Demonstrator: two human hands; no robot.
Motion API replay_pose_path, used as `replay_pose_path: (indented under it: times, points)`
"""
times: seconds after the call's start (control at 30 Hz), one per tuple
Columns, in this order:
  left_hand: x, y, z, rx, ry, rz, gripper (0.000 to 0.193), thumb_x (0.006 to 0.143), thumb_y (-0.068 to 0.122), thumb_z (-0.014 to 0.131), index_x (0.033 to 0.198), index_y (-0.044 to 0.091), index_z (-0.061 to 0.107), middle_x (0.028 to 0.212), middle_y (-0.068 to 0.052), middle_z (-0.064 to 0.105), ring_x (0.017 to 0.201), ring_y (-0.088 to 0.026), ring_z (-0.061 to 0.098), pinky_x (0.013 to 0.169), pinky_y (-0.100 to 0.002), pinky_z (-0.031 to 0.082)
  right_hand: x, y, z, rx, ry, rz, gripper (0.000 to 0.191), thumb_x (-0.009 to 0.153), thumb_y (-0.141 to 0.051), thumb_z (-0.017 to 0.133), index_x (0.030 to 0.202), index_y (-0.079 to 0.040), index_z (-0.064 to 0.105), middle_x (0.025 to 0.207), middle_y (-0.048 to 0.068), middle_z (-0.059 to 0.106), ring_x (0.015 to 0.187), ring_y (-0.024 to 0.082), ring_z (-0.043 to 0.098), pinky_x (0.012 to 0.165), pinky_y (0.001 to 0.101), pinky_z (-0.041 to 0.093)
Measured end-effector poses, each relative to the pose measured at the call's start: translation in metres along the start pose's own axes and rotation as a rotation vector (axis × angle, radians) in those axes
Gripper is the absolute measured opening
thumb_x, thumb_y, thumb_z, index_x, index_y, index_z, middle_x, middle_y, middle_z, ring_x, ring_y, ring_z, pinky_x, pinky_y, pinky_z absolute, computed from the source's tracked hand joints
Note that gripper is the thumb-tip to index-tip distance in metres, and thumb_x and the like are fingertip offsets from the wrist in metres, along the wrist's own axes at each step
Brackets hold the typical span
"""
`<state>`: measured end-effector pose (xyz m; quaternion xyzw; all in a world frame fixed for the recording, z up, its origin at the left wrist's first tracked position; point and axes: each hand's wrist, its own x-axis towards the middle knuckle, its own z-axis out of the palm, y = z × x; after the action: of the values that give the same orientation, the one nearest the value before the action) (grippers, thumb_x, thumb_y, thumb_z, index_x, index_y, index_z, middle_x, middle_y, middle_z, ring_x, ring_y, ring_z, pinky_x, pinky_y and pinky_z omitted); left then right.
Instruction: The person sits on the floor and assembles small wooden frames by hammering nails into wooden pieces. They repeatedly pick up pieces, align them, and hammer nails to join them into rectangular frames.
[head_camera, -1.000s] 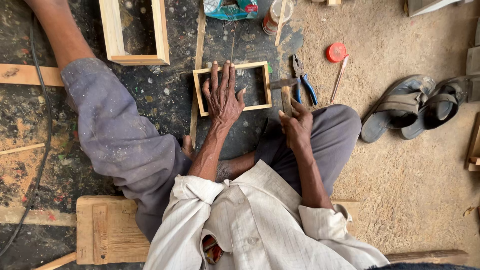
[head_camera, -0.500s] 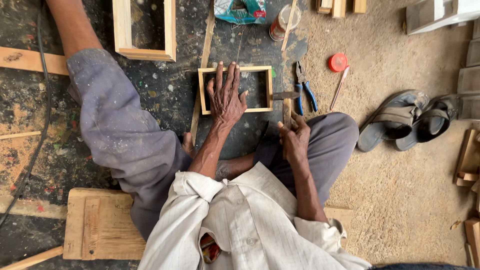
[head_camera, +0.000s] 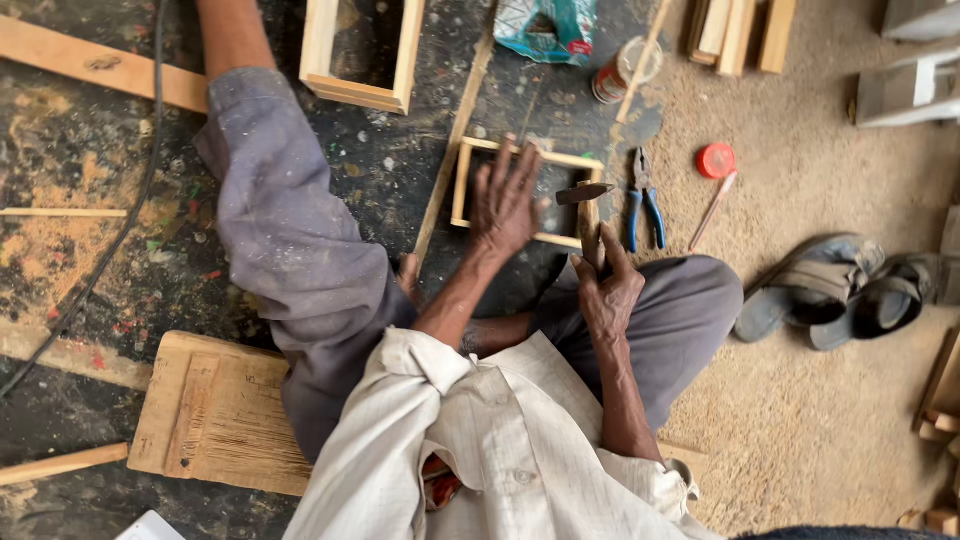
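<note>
Seen from the head camera, the left hand (head_camera: 505, 205) lies flat with fingers spread on a small wooden frame (head_camera: 527, 192), which sits on the dark, paint-spattered floor (head_camera: 110, 260) just ahead of the person's knees. The right hand (head_camera: 608, 290) has its fingers wrapped round the handle of a hammer (head_camera: 588, 210), whose head is over the frame's right side. Blue pliers (head_camera: 642, 205) lie just beside it, with a red lid (head_camera: 716, 160) nearby on the sawdust.

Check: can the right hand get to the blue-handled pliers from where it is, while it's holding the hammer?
Probably yes. The pliers lie in the open on the floor just beyond the right hand, nothing between them. But that hand is closed on the hammer, so it would likely have to put it down first.
</note>
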<state>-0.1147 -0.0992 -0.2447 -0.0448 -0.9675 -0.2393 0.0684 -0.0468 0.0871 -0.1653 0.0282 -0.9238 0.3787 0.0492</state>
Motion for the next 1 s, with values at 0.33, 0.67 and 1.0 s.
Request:
replay_pose_path:
  times: [0.33, 0.67, 1.0]
  points:
    - [-0.006, 0.016, -0.006, -0.009, -0.103, -0.014, 0.065, 0.106, 0.041, 0.059, 0.155, 0.003, 0.042, 0.165, -0.011, 0.033, 0.161, -0.034, 0.018, 0.124, -0.051, 0.028, 0.061, -0.033, 0.028, -0.135, -0.048, -0.469, 0.054, 0.091, -0.001, 0.075, 0.142, -0.014, 0.063, 0.11, 0.019, 0.074, 0.085, 0.026, 0.073, 0.064, 0.0343, 0.061]
    - [-0.01, 0.013, 0.003, -0.202, 0.149, -0.019, 0.063, 0.097, 0.038, 0.063, 0.148, 0.005, 0.048, 0.155, -0.016, 0.043, 0.149, -0.035, 0.03, 0.123, -0.055, 0.029, 0.096, -0.052, 0.069, -0.263, -0.191, -0.481, 0.065, 0.078, 0.005, 0.068, 0.139, -0.02, 0.071, 0.108, 0.018, 0.075, 0.078, 0.027, 0.072, 0.061, 0.0379, 0.057]
    - [-0.013, -0.048, -0.016, -0.443, 0.233, -0.569, 0.069, 0.085, 0.037, 0.082, 0.136, -0.003, 0.057, 0.13, -0.027, 0.057, 0.12, -0.043, 0.051, 0.103, -0.057, 0.041, 0.042, 0.002, -0.039, 0.334, 0.129, 0.136, 0.056, 0.092, 0.001, 0.079, 0.145, -0.002, 0.061, 0.102, 0.011, 0.073, 0.088, 0.014, 0.069, 0.075, 0.0248, 0.057]
